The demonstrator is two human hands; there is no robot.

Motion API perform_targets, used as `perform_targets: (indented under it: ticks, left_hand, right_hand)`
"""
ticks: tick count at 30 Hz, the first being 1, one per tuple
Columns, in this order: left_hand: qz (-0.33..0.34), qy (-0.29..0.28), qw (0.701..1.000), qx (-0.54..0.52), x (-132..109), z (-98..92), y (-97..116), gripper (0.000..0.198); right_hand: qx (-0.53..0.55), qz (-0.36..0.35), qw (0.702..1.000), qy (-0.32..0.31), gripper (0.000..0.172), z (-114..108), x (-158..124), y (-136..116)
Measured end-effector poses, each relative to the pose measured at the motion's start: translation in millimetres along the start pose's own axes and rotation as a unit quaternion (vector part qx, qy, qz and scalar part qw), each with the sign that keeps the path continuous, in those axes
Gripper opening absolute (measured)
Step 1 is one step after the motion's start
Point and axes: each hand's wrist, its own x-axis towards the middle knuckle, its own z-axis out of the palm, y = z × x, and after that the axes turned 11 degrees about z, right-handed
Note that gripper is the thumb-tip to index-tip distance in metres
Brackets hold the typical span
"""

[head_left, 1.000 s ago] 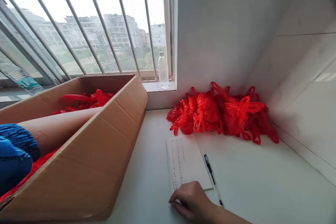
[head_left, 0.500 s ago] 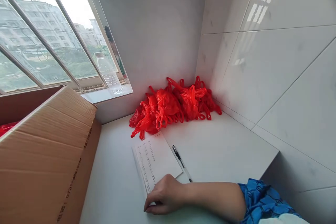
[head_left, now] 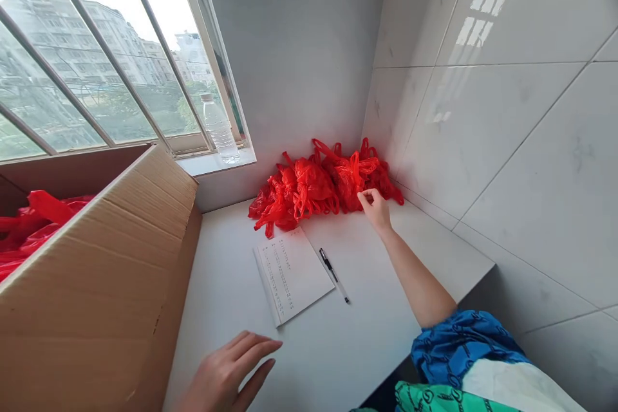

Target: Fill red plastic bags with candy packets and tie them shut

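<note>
My left hand [head_left: 232, 370] hovers over the near part of the white tabletop, fingers stretched out and thumb apart, holding nothing. It is nearest to the lower corner of an open notebook [head_left: 304, 267] with rows of small handwritten marks. Further back, my right hand [head_left: 376, 211] reaches to the front of a heap of knotted red plastic bags [head_left: 311, 187]. Its fingers are bent, with a small gap to the thumb; the tips overlap the bags, and contact is hard to judge. A capped black pen [head_left: 333, 273] lies along the notebook's right side.
At left stands an open cardboard box [head_left: 111, 270] with more red plastic bags [head_left: 43, 225] inside. A clear bottle [head_left: 221, 132] stands on the windowsill [head_left: 217, 165]. Grey wall and marbled tiles [head_left: 506, 141] border the white table [head_left: 226, 257].
My right hand has left the notebook's lower edge and moved up to the red bags. My left hand has come into view at the bottom. The view has shifted slightly, showing more of the box's inside.
</note>
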Motion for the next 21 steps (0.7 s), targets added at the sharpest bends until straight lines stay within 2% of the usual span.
perform_targets:
  ticks: [4,6,10,14,18,21]
  left_hand:
    - [-0.012,-0.036,0.999,-0.032,18.2,30.1,-14.6,0.027]
    - [-0.012,-0.045,0.998,-0.043,20.6,43.3,-20.3,0.026]
    - [-0.033,-0.006,0.997,-0.075,13.0,63.2,-26.4,0.025]
    - [-0.045,0.030,0.992,-0.114,7.6,70.5,-25.5,0.026]
    - [-0.058,0.052,0.984,-0.163,11.5,66.7,-23.3,0.025]
    - [-0.113,0.079,0.960,-0.244,12.7,64.4,-25.6,0.026]
  right_hand:
    - [-0.037,0.037,0.998,0.035,0.046,5.4,29.2,20.2]
    - [-0.047,0.038,0.997,0.037,0.042,10.6,34.5,21.8]
    - [-0.035,-0.015,0.998,0.045,0.032,12.0,32.4,11.6]
    - [-0.001,-0.096,0.994,0.054,0.029,3.6,6.3,-14.1]
    - [0.057,-0.207,0.976,-0.036,0.023,-3.0,-35.1,-52.3]
    - [0.078,-0.255,0.958,-0.108,0.021,-1.9,-61.7,-76.3]
